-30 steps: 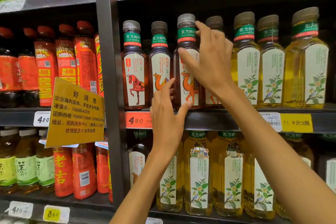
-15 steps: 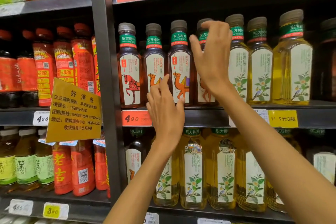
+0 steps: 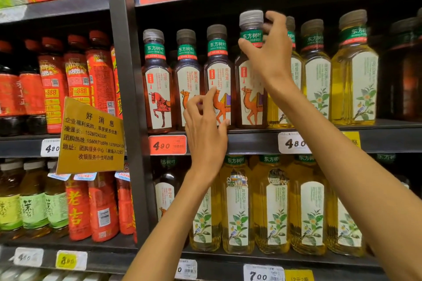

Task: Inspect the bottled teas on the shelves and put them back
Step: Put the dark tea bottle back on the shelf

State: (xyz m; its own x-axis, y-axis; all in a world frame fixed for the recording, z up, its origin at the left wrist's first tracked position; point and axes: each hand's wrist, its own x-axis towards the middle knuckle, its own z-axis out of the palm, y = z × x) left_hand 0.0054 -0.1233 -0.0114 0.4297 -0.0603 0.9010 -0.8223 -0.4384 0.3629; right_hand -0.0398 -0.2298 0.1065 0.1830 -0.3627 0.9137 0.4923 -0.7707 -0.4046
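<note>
Far left of the middle shelf is a pack of red-wrapped plastic drink bottles with dark bottoms (image 3: 77, 84), and hanging in front of them off the shelf edge is a yellow card sign with black Chinese print (image 3: 91, 136). Below that sit some green-labelled tea bottles (image 3: 34, 198) and more red ones.

Past the dark metal upright (image 3: 124, 98) the teas start: a dark reddish tea bottle with a red horse on its white label (image 3: 157, 89), then a dark tea bottle with a camel label, half hidden by fingers (image 3: 187, 70), then another dark camel-label bottle (image 3: 218, 70). An orange price tag reading 4.90 (image 3: 167, 145) is stuck on the shelf edge under them.

The left hand (image 3: 205, 128) is up in front of those two camel bottles, fingers loosely curled and spread, fingertips resting on the labels, not actually closed around either one.

Next over, the right hand (image 3: 269, 52) has its thumb and fingers wrapped round the neck of a dark camel-label tea bottle with a grey cap (image 3: 250, 89). That bottle sits higher than its neighbours in the row, cap well above theirs; can't tell if its base is touching the shelf.

Right of it are pale yellow tea bottles with flower-and-bird labels (image 3: 354, 80), and a whole row of the same yellow bottles on the shelf underneath (image 3: 276, 207).
</note>
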